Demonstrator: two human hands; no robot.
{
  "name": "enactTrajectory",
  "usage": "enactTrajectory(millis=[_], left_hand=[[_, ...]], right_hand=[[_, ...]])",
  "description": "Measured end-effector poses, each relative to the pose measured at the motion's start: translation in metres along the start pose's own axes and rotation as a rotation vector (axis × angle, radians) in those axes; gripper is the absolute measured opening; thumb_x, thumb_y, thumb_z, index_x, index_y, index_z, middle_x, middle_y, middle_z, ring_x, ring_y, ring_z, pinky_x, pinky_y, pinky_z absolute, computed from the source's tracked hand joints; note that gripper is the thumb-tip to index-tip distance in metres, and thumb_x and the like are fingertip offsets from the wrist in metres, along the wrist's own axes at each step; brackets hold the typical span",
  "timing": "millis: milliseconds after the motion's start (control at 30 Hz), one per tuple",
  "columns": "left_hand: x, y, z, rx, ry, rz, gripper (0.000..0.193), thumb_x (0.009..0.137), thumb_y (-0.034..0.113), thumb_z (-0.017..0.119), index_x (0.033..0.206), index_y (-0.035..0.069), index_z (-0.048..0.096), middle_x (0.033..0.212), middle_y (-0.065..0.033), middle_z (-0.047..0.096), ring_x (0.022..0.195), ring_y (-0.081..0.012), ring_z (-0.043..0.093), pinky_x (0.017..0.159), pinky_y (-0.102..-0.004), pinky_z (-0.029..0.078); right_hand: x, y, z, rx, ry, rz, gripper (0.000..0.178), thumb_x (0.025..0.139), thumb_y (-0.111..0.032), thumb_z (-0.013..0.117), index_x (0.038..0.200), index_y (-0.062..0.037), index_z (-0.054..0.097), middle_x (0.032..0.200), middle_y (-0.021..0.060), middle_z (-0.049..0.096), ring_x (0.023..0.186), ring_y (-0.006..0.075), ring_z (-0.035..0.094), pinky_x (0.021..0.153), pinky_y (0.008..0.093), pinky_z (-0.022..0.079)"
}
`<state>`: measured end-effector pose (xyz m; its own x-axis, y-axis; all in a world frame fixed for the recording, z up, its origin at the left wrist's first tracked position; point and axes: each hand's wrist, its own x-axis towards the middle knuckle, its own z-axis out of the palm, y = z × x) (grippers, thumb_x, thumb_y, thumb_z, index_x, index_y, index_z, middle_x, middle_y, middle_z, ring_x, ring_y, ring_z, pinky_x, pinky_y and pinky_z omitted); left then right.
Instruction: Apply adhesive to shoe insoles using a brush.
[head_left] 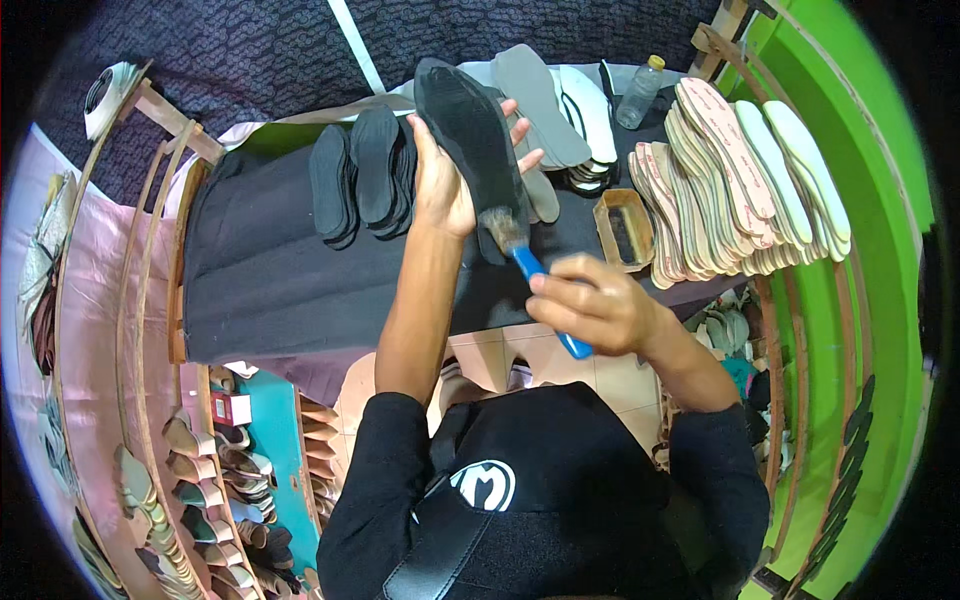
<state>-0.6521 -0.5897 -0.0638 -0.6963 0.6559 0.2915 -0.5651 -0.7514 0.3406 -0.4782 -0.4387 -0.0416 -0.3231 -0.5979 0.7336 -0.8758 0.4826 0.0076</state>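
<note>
My left hand [447, 195] is closed around a long black insole [465, 135] from beneath, thumb along its left edge and fingertips showing past its right edge. The insole is tilted, with its wide end away from me. In my right hand [595, 308] is a paintbrush [527, 263] with a blue handle. Its brown bristles touch the near end of the insole. Below the insole is the black-covered table [280, 270]. To the left of my left hand stand two stacks of black insoles [377, 165]. Grey insoles [545, 115] lie just beyond its fingertips.
A small open box [624, 232] with dark contents stands right of the brush. Piles of pinkish and white insoles [720, 150] fill the table's right end. A clear bottle [640, 92] stands behind. Wooden rails [140, 250] flank the table, with shoe parts [215, 490] below left.
</note>
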Motion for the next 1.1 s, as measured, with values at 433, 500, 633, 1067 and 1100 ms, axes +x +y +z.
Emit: enactTrajectory(millis=[433,500,633,1067,1100], left_hand=[[0.005,0.011,0.003,-0.080,-0.043,0.053,0.088,0.090,0.076,0.014,0.140,0.010,0.046,0.143,-0.0208,0.045,0.119,-0.0361,0.052,0.109,-0.0648,0.032],[0.006,0.009,0.008,-0.065,-0.024,0.067,0.089,0.090,0.076,0.013,0.139,0.010,0.047,0.143,-0.0203,0.046,0.117,-0.0353,0.053,0.108,-0.0643,0.033],[0.005,0.008,0.009,-0.060,-0.058,0.074,0.091,0.090,0.077,0.010,0.138,0.009,0.048,0.141,-0.0191,0.048,0.112,-0.0327,0.055,0.106,-0.0621,0.037],[0.010,0.002,0.014,-0.052,-0.035,0.117,0.092,0.090,0.077,0.009,0.136,0.006,0.048,0.130,-0.0220,0.055,0.100,-0.0322,0.061,0.100,-0.0600,0.044],[0.010,0.003,0.013,-0.040,-0.028,0.128,0.092,0.090,0.077,0.010,0.136,0.006,0.048,0.130,-0.0224,0.055,0.100,-0.0323,0.061,0.100,-0.0603,0.044]], right_hand=[[0.008,-0.001,-0.039,0.476,0.208,0.244,0.023,0.078,0.002,0.070,0.100,0.0048,0.064,0.094,0.0176,0.063,0.080,0.0298,0.065,0.066,0.0353,0.053],[0.007,0.002,-0.044,0.516,0.326,0.289,0.024,0.078,0.000,0.070,0.100,0.0057,0.064,0.092,0.0188,0.062,0.080,0.0282,0.065,0.065,0.0337,0.052],[0.002,0.001,-0.038,0.720,0.561,0.564,0.021,0.087,-0.012,0.062,0.099,0.0046,0.061,0.093,0.0175,0.058,0.072,0.0190,0.060,0.060,0.0279,0.051],[-0.007,0.018,-0.007,0.744,0.709,0.798,0.016,0.093,-0.007,0.057,0.104,0.0042,0.057,0.094,0.0127,0.058,0.070,0.0157,0.062,0.061,0.0279,0.052],[-0.008,0.018,-0.009,0.678,0.716,0.790,0.015,0.093,-0.007,0.057,0.103,0.0042,0.057,0.095,0.0131,0.058,0.070,0.0161,0.062,0.061,0.0277,0.053]])
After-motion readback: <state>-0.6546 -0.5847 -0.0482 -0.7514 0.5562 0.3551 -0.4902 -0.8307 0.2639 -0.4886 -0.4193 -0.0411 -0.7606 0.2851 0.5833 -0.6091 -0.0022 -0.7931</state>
